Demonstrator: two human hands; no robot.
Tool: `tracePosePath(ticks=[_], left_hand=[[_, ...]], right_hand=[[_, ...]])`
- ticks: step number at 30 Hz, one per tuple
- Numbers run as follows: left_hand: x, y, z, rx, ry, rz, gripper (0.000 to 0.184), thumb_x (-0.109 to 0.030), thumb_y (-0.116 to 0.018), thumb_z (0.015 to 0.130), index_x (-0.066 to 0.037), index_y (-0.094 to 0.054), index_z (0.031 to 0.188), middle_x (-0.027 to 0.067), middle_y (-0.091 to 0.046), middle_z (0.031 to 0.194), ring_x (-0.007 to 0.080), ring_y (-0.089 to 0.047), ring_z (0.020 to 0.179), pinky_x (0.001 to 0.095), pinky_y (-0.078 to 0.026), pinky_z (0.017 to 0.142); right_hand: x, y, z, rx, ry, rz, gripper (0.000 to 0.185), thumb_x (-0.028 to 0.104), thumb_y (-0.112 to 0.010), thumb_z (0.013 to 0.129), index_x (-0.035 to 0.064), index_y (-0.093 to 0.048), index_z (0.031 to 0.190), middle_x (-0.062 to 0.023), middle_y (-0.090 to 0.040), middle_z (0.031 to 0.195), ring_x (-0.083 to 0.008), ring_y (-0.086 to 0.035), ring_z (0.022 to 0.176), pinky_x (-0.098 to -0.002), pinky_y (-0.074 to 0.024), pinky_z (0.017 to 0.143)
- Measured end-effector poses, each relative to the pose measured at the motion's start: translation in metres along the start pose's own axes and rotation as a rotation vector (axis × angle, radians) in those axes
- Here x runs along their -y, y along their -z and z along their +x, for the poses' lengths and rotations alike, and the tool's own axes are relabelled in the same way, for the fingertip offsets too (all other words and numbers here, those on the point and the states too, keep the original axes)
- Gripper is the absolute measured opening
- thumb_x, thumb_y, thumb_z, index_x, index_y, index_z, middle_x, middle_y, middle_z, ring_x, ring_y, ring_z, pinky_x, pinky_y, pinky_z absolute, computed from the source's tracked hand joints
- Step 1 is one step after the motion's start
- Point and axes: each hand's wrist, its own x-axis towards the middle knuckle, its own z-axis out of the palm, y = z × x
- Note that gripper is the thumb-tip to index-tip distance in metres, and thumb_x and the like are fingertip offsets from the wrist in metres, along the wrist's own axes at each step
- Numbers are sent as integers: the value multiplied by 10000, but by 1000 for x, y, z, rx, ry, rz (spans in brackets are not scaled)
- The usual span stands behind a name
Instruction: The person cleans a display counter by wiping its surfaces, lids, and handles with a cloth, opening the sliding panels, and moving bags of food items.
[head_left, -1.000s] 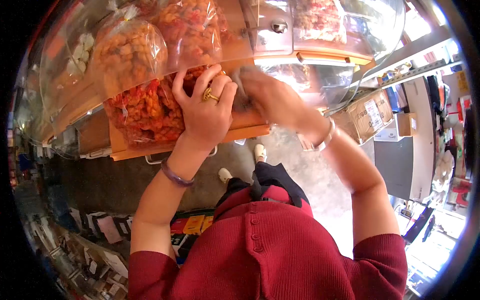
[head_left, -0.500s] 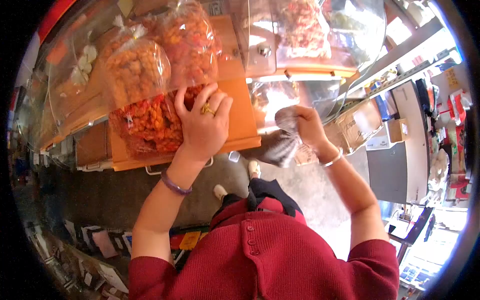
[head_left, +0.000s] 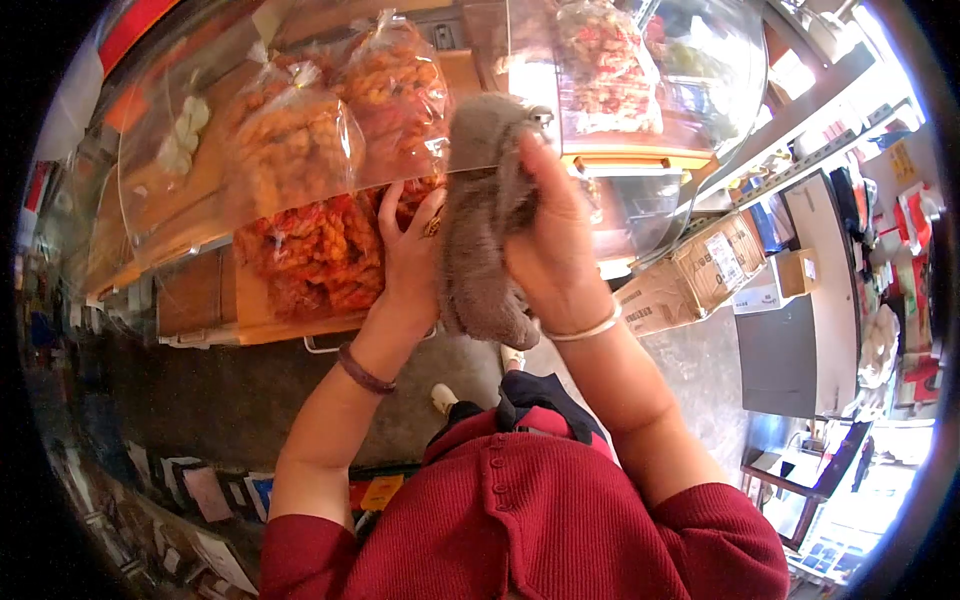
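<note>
My right hand (head_left: 555,240) grips a bunched grey-brown cloth (head_left: 475,230), held up against the front of the display case. My left hand (head_left: 408,262), wearing a ring, has bent fingers at the lower edge of a clear plastic cover (head_left: 210,215); the fingertips are partly hidden. Close beside that hand lies a bag of orange-red fried snacks (head_left: 315,255), below the cover's edge. Two more tied bags show through the cover: one of lighter twists (head_left: 295,150) and a redder one (head_left: 400,85).
An orange-brown wooden tray (head_left: 250,325) carries the bags. To the right, another clear compartment holds a snack bag (head_left: 610,75). A cardboard box (head_left: 690,275) sits beyond my right forearm, near a grey panel (head_left: 795,360). Boxes and packets line the lower left.
My right hand has moved left and up with the cloth, bringing it next to my left hand. My left hand stays at the cover's edge; the view has shifted slightly.
</note>
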Motion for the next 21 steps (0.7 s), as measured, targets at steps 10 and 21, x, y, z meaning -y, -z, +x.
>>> tracePosePath(ticks=[10, 21], left_hand=[[8, -15, -14, 47, 207, -504, 486, -135, -486, 906, -119, -278, 1345, 60, -405, 1316, 172, -400, 1215, 335, -278, 1066], [14, -7, -5, -30, -169, -3, 296, -156, -581, 817, -103, -577, 1109, 44, -570, 1100, 179, -453, 1185, 480, -266, 1045]], right_hand=[[-38, -19, -2, -134, 152, 69, 130, 79, -586, 871, 53, -626, 991, -80, -661, 931, -184, -637, 787, -307, -536, 693], [-9, 29, -4, 9, -130, 55, 278, 57, -559, 804, 29, -561, 1080, -107, -624, 998, -230, -596, 919, -362, -496, 824]])
